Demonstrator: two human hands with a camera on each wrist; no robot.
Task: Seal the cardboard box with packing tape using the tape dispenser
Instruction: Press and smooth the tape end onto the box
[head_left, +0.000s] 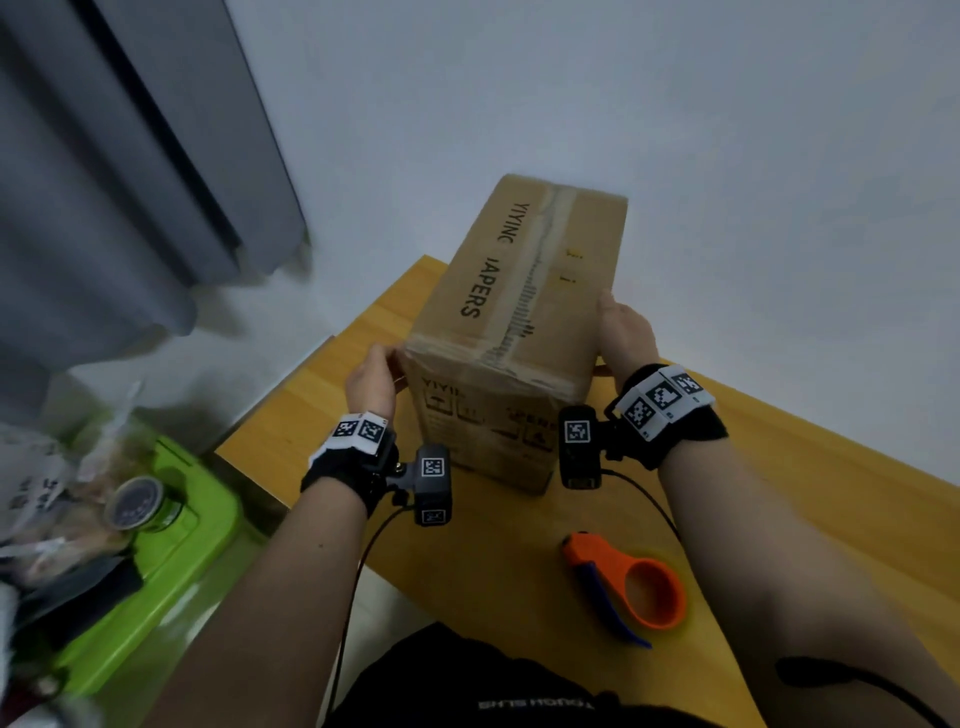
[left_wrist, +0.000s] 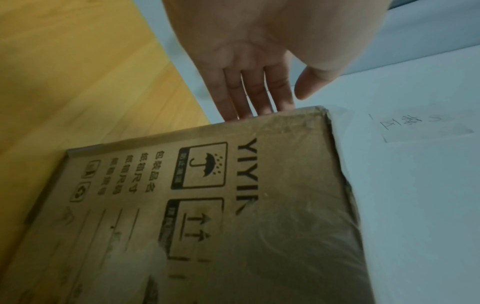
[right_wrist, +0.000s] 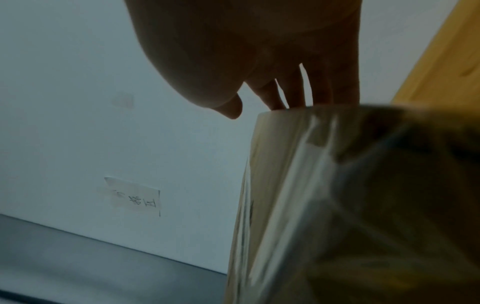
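A brown cardboard box (head_left: 514, 291) with black print stands on the wooden table (head_left: 779, 493); a strip of clear tape runs along its top seam. My left hand (head_left: 371, 371) lies flat against the box's left side near its top corner, fingers (left_wrist: 249, 96) straight and going behind the box's edge (left_wrist: 259, 127). My right hand (head_left: 621, 327) lies flat against the right side, fingers (right_wrist: 306, 90) straight, their tips hidden behind the taped box (right_wrist: 350, 195). An orange tape dispenser (head_left: 631, 584) with a blue blade guard lies on the table near my right forearm, untouched.
A green plastic bin (head_left: 156, 545) with a tape roll (head_left: 137, 501) and clutter sits on the floor at the left. A grey curtain (head_left: 104, 182) hangs at the far left. The white wall (head_left: 675, 104) stands right behind the box.
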